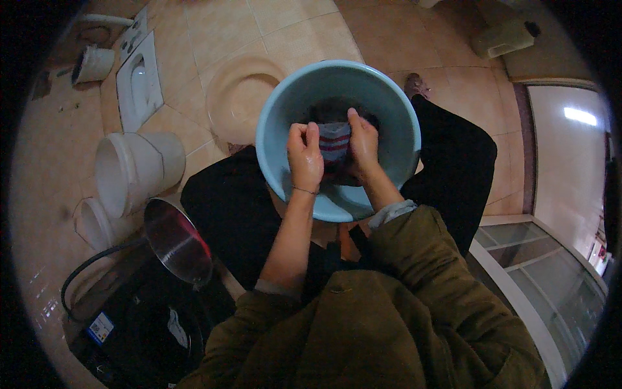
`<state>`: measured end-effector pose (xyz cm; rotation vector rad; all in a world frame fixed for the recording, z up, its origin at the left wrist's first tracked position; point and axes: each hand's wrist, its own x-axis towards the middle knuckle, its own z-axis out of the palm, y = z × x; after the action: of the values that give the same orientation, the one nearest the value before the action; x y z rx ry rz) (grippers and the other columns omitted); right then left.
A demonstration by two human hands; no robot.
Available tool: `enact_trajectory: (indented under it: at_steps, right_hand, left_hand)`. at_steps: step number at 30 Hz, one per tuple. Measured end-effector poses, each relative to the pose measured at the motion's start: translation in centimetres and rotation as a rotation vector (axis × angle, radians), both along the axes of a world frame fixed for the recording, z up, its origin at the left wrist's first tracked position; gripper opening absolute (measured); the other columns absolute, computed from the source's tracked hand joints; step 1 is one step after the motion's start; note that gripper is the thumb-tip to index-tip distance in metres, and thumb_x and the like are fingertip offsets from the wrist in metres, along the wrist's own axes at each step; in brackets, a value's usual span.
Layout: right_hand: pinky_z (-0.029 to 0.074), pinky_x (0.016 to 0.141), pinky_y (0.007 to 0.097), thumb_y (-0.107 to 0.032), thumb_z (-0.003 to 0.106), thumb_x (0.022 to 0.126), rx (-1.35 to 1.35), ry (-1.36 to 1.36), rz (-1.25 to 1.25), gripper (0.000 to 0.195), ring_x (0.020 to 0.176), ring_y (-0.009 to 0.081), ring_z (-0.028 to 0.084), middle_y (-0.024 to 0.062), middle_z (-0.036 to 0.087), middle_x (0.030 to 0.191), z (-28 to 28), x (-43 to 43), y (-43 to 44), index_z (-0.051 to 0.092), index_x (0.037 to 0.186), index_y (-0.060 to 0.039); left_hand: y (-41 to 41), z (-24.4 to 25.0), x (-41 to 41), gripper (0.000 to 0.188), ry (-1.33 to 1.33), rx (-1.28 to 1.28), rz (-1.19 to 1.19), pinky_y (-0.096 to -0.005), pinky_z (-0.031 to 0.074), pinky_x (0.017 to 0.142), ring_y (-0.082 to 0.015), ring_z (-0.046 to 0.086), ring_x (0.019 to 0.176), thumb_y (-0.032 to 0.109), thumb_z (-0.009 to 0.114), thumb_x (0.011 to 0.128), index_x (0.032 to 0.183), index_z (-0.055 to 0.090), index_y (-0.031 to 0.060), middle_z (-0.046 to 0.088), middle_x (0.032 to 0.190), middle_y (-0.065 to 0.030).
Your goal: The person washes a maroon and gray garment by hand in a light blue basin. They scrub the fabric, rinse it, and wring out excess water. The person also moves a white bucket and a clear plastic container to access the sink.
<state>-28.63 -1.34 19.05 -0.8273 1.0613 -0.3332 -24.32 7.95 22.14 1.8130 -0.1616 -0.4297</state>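
A light-blue plastic basin (272,116) stands between my knees. Over its inside, my left hand (307,154) pinches one side of a grey striped knit garment (334,141) with dark red bands, perhaps a sock. The other side is gripped by my right hand (364,143), thumb on top. The fabric is stretched between both hands, and its lower part is in shadow. Dark material (335,108), cloth or water, shows behind it in the basin; I cannot tell which. Both hands look wet.
Left of the basin are a pale round basin (221,104), a white bucket (109,170) and a metal bowl (177,243). A black appliance (141,311) sits lower left. A squat toilet (138,92) lies farther off. At right is a paned door (534,257).
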Motion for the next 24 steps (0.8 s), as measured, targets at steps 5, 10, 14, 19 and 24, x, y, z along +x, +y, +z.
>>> enact_trajectory:
  at_steps: [5,10,14,19,24]
  right_hand:
    - [0.041,0.046,0.0355,-0.023,0.056,0.075,-1.111,0.117,0.318,0.019,0.049,0.0290,0.052,0.0156,0.051,0.054,5.0,0.4,3.7,0.055,0.064,-0.0074]
    - [0.039,0.045,0.0385,-0.029,0.047,0.080,-0.999,0.374,0.407,0.030,0.051,0.0349,0.051,0.0185,0.050,0.056,4.8,1.6,0.3,0.055,0.063,-0.0055]
    - [0.042,0.046,0.0398,-0.029,0.047,0.080,-1.267,-0.013,0.262,0.028,0.052,0.0332,0.053,0.0184,0.052,0.057,6.2,-0.6,6.1,0.055,0.065,-0.0063]
    - [0.039,0.046,0.0404,-0.030,0.046,0.081,-1.066,0.379,0.504,0.033,0.052,0.0347,0.052,0.0184,0.051,0.057,5.5,2.2,0.5,0.053,0.059,-0.0051]
    - [0.040,0.046,0.0410,-0.029,0.045,0.082,-1.226,0.115,0.474,0.031,0.052,0.0339,0.052,0.0183,0.051,0.057,6.2,-0.5,5.3,0.055,0.062,-0.0068]
  left_hand:
    - [2.4,-3.4,-0.3,0.022,0.105,-0.235,-0.052,-0.0256,0.039,0.060,-0.0108,0.046,0.068,0.022,0.043,0.085,0.084,0.053,0.0025,0.053,0.077,-0.0031]
    - [-1.0,2.2,-2.4,0.029,0.540,-0.312,0.106,-0.0247,0.038,0.066,-0.0091,0.046,0.071,0.024,0.043,0.086,0.090,0.056,-0.0016,0.054,0.081,0.0004]
    - [2.3,-1.6,-0.8,0.024,0.356,-0.297,-0.214,-0.0278,0.040,0.061,-0.0118,0.047,0.067,0.027,0.043,0.085,0.082,0.053,0.0047,0.050,0.072,0.0006]
    - [1.0,-1.0,-2.4,0.029,0.593,-0.465,-0.012,-0.0275,0.043,0.072,-0.0132,0.052,0.086,0.029,0.039,0.086,0.100,0.051,0.0065,0.054,0.094,-0.0054]
    - [2.1,-1.2,-1.3,0.030,0.714,-0.579,0.075,-0.0249,0.041,0.070,-0.0113,0.050,0.080,0.029,0.044,0.085,0.096,0.054,0.0026,0.054,0.089,-0.0027]
